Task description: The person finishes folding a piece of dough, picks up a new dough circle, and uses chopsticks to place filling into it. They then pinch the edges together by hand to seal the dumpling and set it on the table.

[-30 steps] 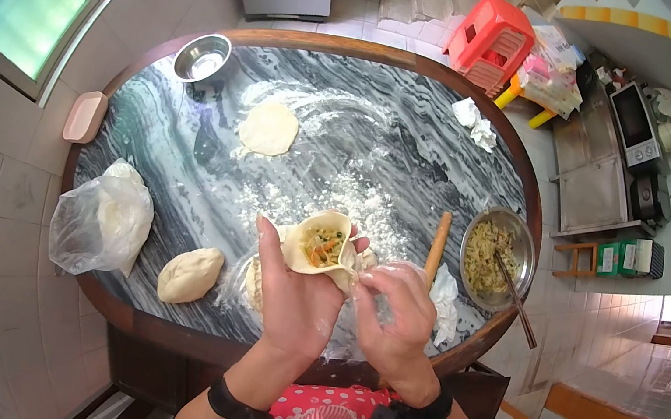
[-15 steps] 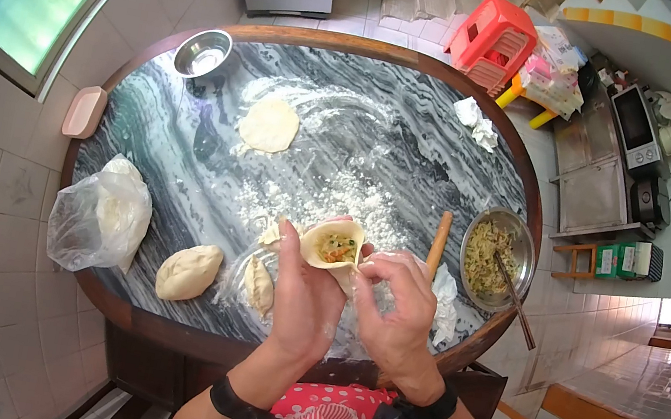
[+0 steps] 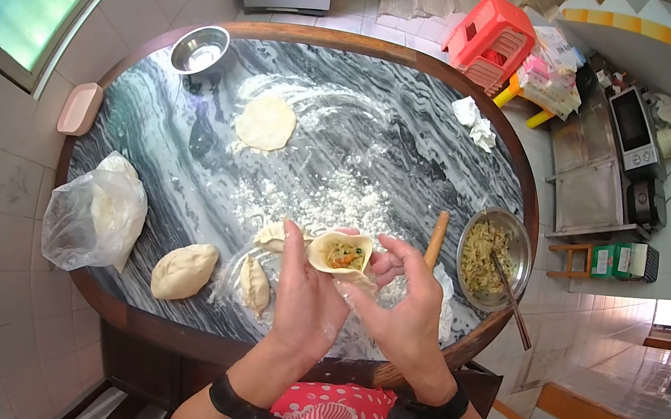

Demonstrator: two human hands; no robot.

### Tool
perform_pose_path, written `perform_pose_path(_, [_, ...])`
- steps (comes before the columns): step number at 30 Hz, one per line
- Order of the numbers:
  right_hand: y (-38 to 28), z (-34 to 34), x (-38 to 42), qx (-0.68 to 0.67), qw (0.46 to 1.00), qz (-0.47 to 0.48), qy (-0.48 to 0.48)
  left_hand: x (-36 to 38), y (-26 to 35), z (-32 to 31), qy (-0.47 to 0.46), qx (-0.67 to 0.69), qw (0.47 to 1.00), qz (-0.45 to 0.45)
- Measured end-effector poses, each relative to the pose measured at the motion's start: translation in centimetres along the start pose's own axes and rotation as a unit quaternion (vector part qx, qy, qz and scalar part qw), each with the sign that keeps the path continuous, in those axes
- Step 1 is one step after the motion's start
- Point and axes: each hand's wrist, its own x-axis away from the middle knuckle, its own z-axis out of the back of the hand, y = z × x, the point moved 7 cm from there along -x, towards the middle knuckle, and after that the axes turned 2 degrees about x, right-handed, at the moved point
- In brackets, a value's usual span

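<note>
My left hand (image 3: 309, 303) cradles a half-formed dumpling (image 3: 340, 271), its dough wrapper folded up into a cup around chopped orange and green filling. My right hand (image 3: 405, 297) holds the wrapper's right side, with the index finger behind and the thumb in front below the rim. Just left of my left hand, a finished dumpling (image 3: 254, 286) lies on the floured marble table. Another pale dough piece (image 3: 270, 236) sits behind my left thumb, partly hidden. Farther back, a flat round wrapper (image 3: 266, 122) rests in the flour.
A lump of dough (image 3: 183, 271) and a plastic bag (image 3: 97, 212) are at left. On the right are a rolling pin (image 3: 436, 237), partly hidden, and a bowl of filling (image 3: 483, 256) with chopsticks (image 3: 513, 301). A steel bowl (image 3: 200, 50) stands far left; crumpled tissue (image 3: 475, 125) lies far right.
My right fingers have gone from a pinch at the wrapper's edge to a wider hold around its right side. The dumpling has shifted slightly right and down, with its mouth wider.
</note>
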Motion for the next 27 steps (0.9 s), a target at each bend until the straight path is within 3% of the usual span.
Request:
perform_pose_path(2, [0.5,-0.4,-0.1,0.003,1.0,-0.017,-0.014,-0.1,0.0,0.2,0.005,-0.004,1.0,-0.004])
perform_pose_path(7, [-0.6,-0.6,-0.3,0.038,0.997,0.061,0.012,-0.2,0.1,0.5,-0.014,0.011,1.0,-0.01])
perform_pose_path(14, [0.2,-0.8,-0.2,-0.011,1.0,0.014,0.005,-0.4,0.1,0.9,-0.02,0.032,0.999,0.003])
perform_pose_path(19, [-1.1,-0.7,0.2,0.092,0.982,0.161,0.043,-0.5,-0.1,0.9,0.003,0.006,1.0,0.011])
perform_pose_path(22, [-1.8,-0.8,0.3,0.141,0.972,0.184,0.026,-0.6,-0.1,0.9,-0.005,0.019,1.0,0.018])
perform_pose_path(27, [-2.8,0.2,-1.2,0.126,0.987,0.104,-0.007,-0.4,-0.5,0.6,0.001,0.033,0.999,0.043])
